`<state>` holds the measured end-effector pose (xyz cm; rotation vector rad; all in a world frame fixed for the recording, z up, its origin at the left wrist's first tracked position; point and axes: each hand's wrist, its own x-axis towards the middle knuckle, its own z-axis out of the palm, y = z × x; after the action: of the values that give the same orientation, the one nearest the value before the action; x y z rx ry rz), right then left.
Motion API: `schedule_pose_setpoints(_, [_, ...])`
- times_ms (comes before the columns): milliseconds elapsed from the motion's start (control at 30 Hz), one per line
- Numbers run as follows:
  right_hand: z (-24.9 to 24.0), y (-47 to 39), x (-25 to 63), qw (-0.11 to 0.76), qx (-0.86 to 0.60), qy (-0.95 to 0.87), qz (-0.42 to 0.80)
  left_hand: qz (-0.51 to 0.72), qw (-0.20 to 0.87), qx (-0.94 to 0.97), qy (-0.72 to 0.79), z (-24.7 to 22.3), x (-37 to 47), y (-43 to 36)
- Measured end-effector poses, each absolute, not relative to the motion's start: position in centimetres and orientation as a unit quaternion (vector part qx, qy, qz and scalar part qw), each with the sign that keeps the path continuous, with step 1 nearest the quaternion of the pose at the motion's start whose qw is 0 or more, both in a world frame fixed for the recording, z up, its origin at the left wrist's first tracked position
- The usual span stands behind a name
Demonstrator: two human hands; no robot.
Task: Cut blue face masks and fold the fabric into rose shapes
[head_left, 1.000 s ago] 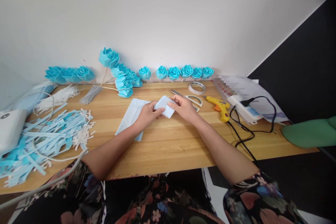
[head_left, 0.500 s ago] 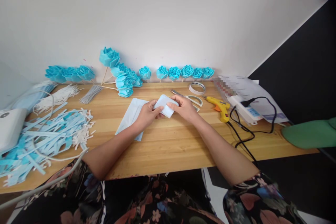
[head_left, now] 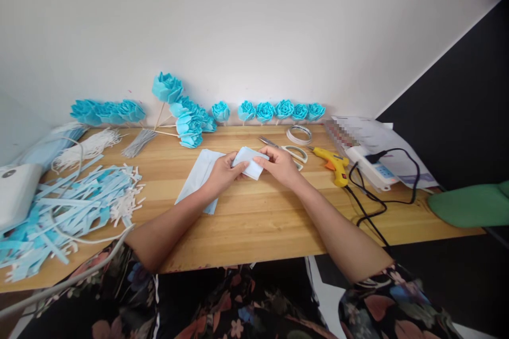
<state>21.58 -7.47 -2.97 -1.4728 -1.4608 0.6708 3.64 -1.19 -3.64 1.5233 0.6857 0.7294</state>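
Between my two hands is a small folded square of pale blue fabric [head_left: 252, 163], held just above the table. My left hand [head_left: 225, 172] grips its left side, thumb on top and fingers underneath. On the right side my right hand [head_left: 280, 166] pinches it the same way, its thumb lying across the top. A larger flat piece of pale blue fabric [head_left: 198, 177] lies on the table under and beside my left wrist. Just behind my right hand are scissors [head_left: 298, 154] with white handles, partly hidden by that hand.
Blue fabric flowers [head_left: 264, 112] on sticks line the wall. Cut strips [head_left: 79, 201], white cords [head_left: 89, 147], grey wires [head_left: 139, 142] and a white device [head_left: 18, 193] are at left. A tape roll [head_left: 299, 134], yellow glue gun [head_left: 336, 164] and power strip [head_left: 369, 168] stand right.
The folded square has tilted slightly and lies a little flatter between my fingers. Both hands keep their hold and have barely moved.
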Motion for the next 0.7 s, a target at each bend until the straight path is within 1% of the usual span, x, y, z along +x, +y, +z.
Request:
schedule_pose_setpoints(267, [-2.3,-7.6,22.2,0.491,-0.565,-0.555,0.363,0.331,0.682,0.597,0.26,-3.0,3.2,-0.9])
schedule_pose_setpoints(467, [-2.3,-7.7,22.4,0.507,-0.543,-0.573,0.347,0.349,0.732,0.52,0.267,-2.5,3.0,-0.8])
schedule_pose_setpoints(700, [-2.4,-7.6,22.2,0.53,-0.54,-0.552,0.35,0.356,0.72,0.537,0.259,-2.6,3.0,-0.5])
